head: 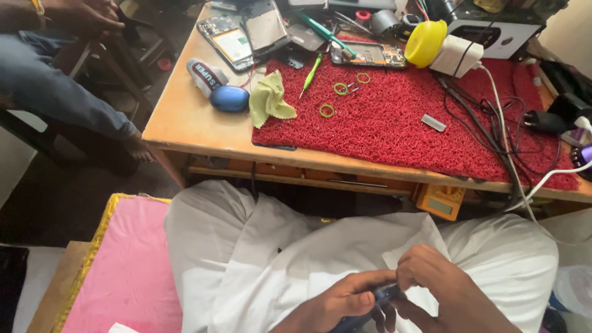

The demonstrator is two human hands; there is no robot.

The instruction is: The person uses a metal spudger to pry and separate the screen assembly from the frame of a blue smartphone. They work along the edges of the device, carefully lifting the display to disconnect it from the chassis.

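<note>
Hands meet low at six o'clock over a white-clothed lap: left hand [342, 302] and right hand [441, 287] both grasp a small dark device [373, 305]. Pink cushion [123, 271] lies at eight o'clock. Beyond, the wooden desk [185, 120] carries a red mat [394, 123], opened phones [231, 42], and at one o'clock a yellow lid [424, 43].
</note>
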